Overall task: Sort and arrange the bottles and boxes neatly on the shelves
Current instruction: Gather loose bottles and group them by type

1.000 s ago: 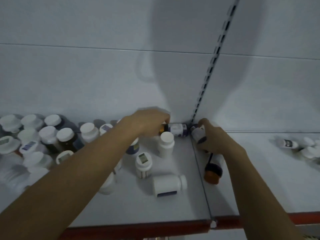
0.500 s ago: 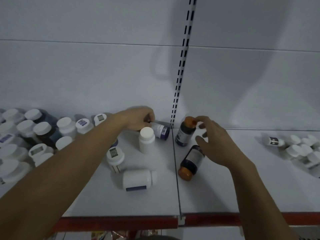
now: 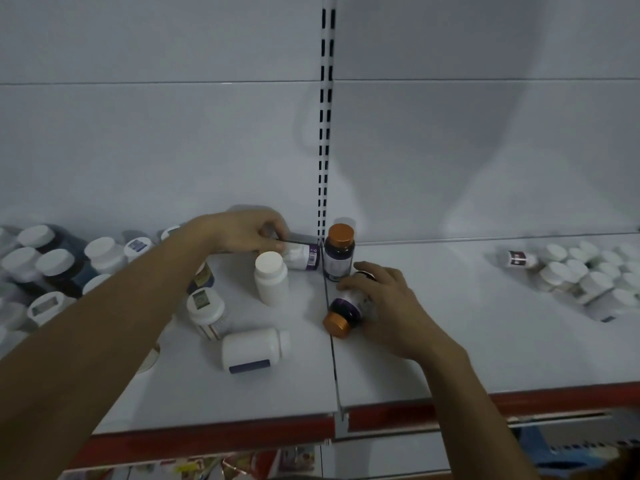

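- Crowding the far left of the shelf (image 3: pixel 242 393), white-capped bottles (image 3: pixel 55 265) stand bunched and unsorted.
- The left hand (image 3: pixel 242 233) has its grip clamped on a purple-labelled bottle (image 3: pixel 301 254) lying by the back wall.
- A toppled white bottle (image 3: pixel 254 348) lies nearer the front.
- The right hand (image 3: pixel 391 306) has its grip curled round a tipped orange-capped bottle (image 3: pixel 343 311), just beside its upright twin (image 3: pixel 340 252).
- A far-right heap (image 3: pixel 588 271) waits; most sorting looks undone.

A slotted upright (image 3: pixel 325 133) divides the white back panel (image 3: pixel 156 140); soft shadows cross it. A blue object (image 3: pixel 554 462) sits lower right.
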Tool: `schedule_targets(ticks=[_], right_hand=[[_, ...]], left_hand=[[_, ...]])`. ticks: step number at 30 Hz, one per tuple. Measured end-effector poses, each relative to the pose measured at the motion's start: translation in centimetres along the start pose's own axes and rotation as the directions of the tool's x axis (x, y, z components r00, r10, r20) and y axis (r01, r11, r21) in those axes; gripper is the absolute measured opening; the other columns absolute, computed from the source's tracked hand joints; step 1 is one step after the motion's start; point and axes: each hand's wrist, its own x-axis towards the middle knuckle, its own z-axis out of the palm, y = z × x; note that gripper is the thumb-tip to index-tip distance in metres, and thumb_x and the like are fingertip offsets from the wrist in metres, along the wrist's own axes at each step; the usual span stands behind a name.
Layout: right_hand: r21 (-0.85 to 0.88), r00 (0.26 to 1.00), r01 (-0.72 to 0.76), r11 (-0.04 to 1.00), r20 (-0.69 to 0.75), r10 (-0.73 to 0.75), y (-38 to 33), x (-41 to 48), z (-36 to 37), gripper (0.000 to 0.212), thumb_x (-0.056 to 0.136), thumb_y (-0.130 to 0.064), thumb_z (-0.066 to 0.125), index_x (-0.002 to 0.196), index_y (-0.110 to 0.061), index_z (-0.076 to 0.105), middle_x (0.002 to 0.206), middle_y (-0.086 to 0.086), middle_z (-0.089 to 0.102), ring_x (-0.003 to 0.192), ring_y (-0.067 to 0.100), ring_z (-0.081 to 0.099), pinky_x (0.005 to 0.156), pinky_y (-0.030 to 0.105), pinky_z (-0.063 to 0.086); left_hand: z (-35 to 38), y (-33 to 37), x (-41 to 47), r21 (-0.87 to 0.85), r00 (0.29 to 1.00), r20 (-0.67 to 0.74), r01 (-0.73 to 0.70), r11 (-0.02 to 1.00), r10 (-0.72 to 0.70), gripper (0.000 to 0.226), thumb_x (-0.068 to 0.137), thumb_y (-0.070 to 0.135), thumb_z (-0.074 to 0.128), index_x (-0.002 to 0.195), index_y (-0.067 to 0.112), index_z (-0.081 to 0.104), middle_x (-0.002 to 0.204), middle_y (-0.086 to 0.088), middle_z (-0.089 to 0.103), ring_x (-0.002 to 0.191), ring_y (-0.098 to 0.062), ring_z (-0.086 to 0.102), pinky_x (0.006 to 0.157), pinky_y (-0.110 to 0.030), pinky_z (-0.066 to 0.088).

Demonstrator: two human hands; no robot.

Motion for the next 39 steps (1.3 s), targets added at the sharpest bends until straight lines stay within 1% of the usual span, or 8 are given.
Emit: schedule_targets(ticks=[3,7,14,19,23,29,33,39], right_hand=[[-0.036,0.983,-0.014,0.999,-0.184,0.008,0.6,-0.1,0.4,0.06,0.079,-0.029,0.083,0.132,-0.04,0.056,0.144,-0.007,0.036,0.131,0.019,0.029,0.102,0.037,0.033],[0.229,0.946,-0.006,0.973,-0.313,0.079,1.0,-0.1,0.8,0.054,0.079,-0.034,0.083,0.126,-0.029,0.057,0.121,-0.008,0.054,0.107,0.012,0.045,0.089,0.026,0.042],[0.439,0.96,-0.095,0.893,-0.197,0.199,0.2,0.4,1.1,0.062,0.091,-0.037,0.072,0.143,-0.03,0.039,0.129,-0.006,0.061,0.102,0.01,0.06,0.086,0.027,0.048],[0.465,0.956,-0.141,0.874,-0.165,0.242,0.8,-0.3,1.7,0.086,0.086,-0.039,0.077,0.154,-0.032,0.025,0.137,-0.003,0.055,0.116,0.014,0.058,0.09,0.021,0.048],[0.451,0.936,-0.163,0.878,-0.212,0.282,1.3,0.2,2.0,0.098,0.08,-0.034,0.084,0.154,-0.03,0.021,0.108,-0.014,0.054,0.093,0.002,0.055,0.072,0.009,0.036],[0.414,0.937,-0.129,0.901,-0.245,0.247,0.8,0.8,2.6,0.09,0.079,-0.02,0.083,0.152,-0.024,0.03,0.088,-0.024,0.052,0.079,-0.006,0.054,0.068,0.01,0.037],[0.434,0.947,-0.131,0.891,-0.212,0.242,0.6,0.7,2.5,0.088,0.081,-0.016,0.081,0.153,-0.02,0.03,0.09,-0.026,0.048,0.095,0.011,0.054,0.084,0.028,0.044],[0.482,0.965,-0.162,0.861,-0.106,0.241,0.9,-1.9,1.1,0.097,0.083,-0.024,0.081,0.157,-0.025,0.018,0.135,0.008,0.055,0.122,0.023,0.055,0.092,0.029,0.041]], left_hand=[[-1.5,0.9,-0.9,0.19,0.983,-0.178,-0.013,0.982,0.047,0.016,0.092,0.034,0.072,0.102,0.027,0.061,0.104,0.006,0.067,0.094,-0.015,0.065,0.08,-0.031,0.049],[-0.8,2.8,-1.2,0.276,0.971,-0.219,-0.037,0.96,0.1,0.031,0.083,0.037,0.081,0.103,0.027,0.06,0.096,0.012,0.059,0.084,-0.002,0.058,0.067,-0.022,0.043],[0.2,5.0,-2.2,0.295,0.949,-0.296,-0.012,0.955,0.104,0.037,0.09,0.039,0.073,0.12,0.022,0.06,0.114,0.0,0.058,0.093,-0.013,0.059,0.083,-0.031,0.048],[1.7,6.3,-8.0,0.314,0.795,-0.511,-0.18,0.932,0.326,0.029,0.091,0.029,0.067,0.118,0.021,0.064,0.115,0.001,0.058,0.102,-0.018,0.057,0.091,-0.04,0.049],[5.2,6.6,-12.1,0.392,0.867,-0.236,-0.329,0.859,0.439,0.027,0.094,0.036,0.064,0.12,0.03,0.061,0.104,0.017,0.056,0.086,0.0,0.054,0.078,-0.029,0.049],[11.6,3.7,-12.4,0.626,0.996,-0.035,-0.047,0.779,0.087,0.057,0.091,0.033,0.068,0.143,0.032,0.042,0.116,0.002,0.054,0.102,-0.025,0.059,0.081,-0.041,0.052],[12.9,2.3,-11.6,0.374,0.909,-0.341,-0.102,0.922,0.239,0.054,0.087,0.039,0.072,0.134,0.038,0.046,0.116,0.014,0.06,0.098,-0.016,0.061,0.073,-0.036,0.05],[17.1,4.0,-9.9,-0.14,0.748,-0.662,-0.177,0.974,0.041,0.053,0.088,0.032,0.075,0.126,0.041,0.039,0.092,0.019,0.056,0.076,-0.002,0.056,0.064,-0.021,0.04]])
